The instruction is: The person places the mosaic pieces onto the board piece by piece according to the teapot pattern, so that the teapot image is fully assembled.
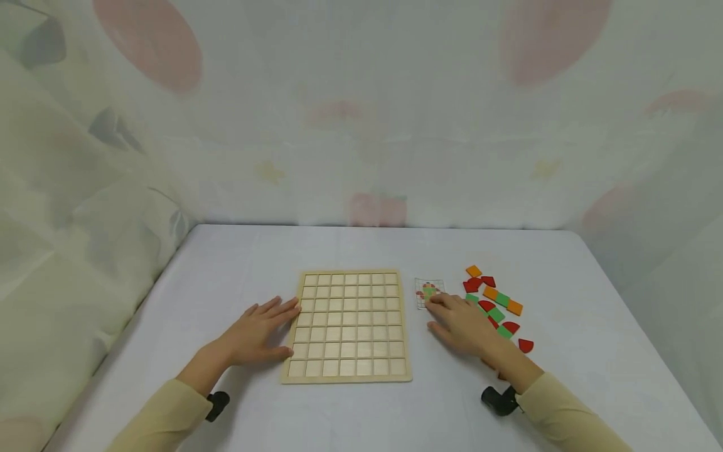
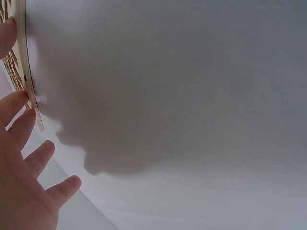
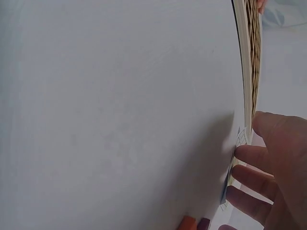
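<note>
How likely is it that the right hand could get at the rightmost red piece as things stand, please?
Probably yes: the rightmost red piece lies uncovered on the table, and the right hand seems only to touch the card, thumb apart.

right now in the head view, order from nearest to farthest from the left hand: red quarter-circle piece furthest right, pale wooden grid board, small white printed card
1. Pale wooden grid board, touched by the left hand
2. Small white printed card, just right of the board
3. Red quarter-circle piece, well right of the card
</note>
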{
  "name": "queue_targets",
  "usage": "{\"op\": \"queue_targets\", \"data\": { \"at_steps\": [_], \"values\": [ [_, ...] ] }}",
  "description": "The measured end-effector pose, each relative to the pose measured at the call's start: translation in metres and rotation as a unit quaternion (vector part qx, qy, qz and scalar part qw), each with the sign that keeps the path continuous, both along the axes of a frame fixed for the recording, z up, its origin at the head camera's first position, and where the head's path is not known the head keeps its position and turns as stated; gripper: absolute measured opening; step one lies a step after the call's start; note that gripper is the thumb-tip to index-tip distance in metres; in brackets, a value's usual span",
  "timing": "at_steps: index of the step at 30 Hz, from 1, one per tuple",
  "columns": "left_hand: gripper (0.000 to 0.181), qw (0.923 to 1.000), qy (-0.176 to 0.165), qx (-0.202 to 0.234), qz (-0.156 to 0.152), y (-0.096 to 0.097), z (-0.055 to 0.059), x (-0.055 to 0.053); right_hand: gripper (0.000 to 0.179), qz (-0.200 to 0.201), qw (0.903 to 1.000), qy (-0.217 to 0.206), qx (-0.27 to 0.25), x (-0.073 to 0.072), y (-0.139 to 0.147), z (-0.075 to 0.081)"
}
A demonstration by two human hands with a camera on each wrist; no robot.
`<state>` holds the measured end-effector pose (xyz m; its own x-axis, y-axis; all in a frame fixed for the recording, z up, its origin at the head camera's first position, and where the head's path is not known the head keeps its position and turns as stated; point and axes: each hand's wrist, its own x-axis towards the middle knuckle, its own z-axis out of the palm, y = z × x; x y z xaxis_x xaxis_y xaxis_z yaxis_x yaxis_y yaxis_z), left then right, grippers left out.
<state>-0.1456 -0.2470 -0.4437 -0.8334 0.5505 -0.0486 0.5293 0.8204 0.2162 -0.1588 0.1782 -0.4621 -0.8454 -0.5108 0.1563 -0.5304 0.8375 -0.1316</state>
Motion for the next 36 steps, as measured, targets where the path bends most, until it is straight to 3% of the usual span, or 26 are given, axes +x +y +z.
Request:
{"op": "queue_targets", "data": {
  "at_steps": [12,23,36],
  "values": [
    [0.077,0.9997,-0.011,0.001,-0.021,0.023,-0.005,-0.006,0.048,-0.017,0.9998,-0.010,0.006,0.002,0.009,0.002],
    [0.077,0.9993,0.001,0.018,-0.034,0.040,-0.008,-0.005,0.048,-0.019,0.9997,-0.012,0.010,0.002,0.020,0.004],
    [0.076,0.9992,-0.006,0.006,-0.038,0.052,-0.005,-0.005,0.048,-0.024,0.9997,-0.005,0.005,0.001,0.030,0.003]
  ]
}}
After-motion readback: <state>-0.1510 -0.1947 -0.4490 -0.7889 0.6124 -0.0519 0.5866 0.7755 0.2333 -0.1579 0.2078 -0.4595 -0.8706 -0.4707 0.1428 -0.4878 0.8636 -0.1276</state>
